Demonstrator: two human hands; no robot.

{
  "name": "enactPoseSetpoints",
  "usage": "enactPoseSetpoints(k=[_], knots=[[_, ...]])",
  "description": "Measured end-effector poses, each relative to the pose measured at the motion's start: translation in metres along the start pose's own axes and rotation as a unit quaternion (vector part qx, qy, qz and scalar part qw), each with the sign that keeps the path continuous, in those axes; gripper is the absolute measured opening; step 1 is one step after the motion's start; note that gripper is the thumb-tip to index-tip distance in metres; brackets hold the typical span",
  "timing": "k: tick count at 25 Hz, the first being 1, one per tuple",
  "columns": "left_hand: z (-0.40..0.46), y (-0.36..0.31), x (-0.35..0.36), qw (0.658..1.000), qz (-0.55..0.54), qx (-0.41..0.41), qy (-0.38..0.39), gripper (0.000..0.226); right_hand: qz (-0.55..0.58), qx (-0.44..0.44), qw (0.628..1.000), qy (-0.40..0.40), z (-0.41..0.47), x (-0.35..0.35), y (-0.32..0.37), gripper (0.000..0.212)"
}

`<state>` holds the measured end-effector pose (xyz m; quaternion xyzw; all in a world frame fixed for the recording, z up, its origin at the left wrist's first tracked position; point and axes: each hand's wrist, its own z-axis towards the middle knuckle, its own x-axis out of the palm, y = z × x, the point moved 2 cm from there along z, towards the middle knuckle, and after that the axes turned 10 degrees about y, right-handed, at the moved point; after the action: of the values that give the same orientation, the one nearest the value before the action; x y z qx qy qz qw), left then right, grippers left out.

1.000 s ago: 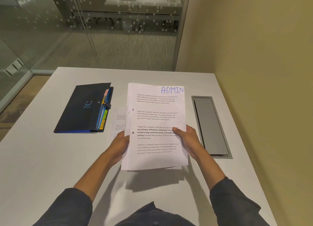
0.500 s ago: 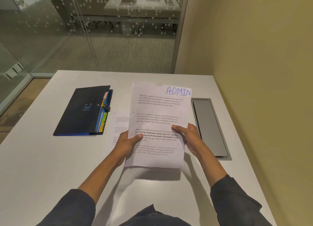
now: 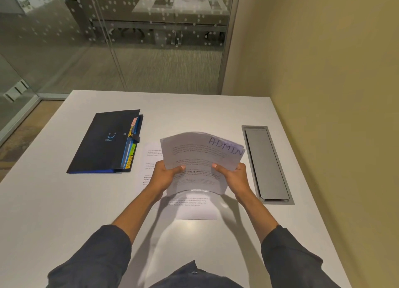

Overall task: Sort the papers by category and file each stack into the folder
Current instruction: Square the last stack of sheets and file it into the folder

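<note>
A sheet marked ADMIN (image 3: 200,156) is held up off the white table (image 3: 64,201), bowed and tilted away from me. My left hand (image 3: 165,175) grips its left edge with the thumb on top. My right hand (image 3: 232,175) grips its right edge the same way. Under the hands, more printed papers (image 3: 192,208) lie flat on the table. A closed dark folder (image 3: 105,143) with coloured index tabs, one reading SPORTS, lies to the left of the papers.
A grey metal cable hatch (image 3: 266,164) is set into the table just right of my right hand. A yellow wall runs along the table's right side. Glass partitions stand behind the far edge.
The ADMIN sheet has tipped back and curved, lifted clear of the papers below, which now show on the table. Both hands moved slightly forward with it.
</note>
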<state>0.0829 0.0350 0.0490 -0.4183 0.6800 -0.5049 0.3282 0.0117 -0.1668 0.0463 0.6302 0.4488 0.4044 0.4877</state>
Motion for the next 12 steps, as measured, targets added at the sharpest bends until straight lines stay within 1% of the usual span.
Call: enactPoseSetpoints(k=[3, 7, 10, 12], knots=[[-0.001, -0.002, 0.0, 1.0, -0.004, 0.014, 0.015, 0.026, -0.016, -0.026, 1.0, 0.004, -0.002, -0.003, 0.006, 0.024], [0.001, -0.008, 0.0, 0.999, -0.021, 0.034, 0.014, 0.021, -0.028, -0.07, 0.997, -0.009, -0.001, -0.005, 0.018, 0.018], [0.001, -0.014, 0.0, 0.999, -0.026, 0.041, 0.018, 0.021, -0.038, -0.082, 0.996, -0.003, -0.001, -0.007, 0.025, 0.018], [0.001, -0.01, 0.0, 0.999, -0.024, 0.031, 0.026, 0.023, -0.048, -0.073, 0.996, 0.008, -0.002, -0.008, 0.022, 0.021]])
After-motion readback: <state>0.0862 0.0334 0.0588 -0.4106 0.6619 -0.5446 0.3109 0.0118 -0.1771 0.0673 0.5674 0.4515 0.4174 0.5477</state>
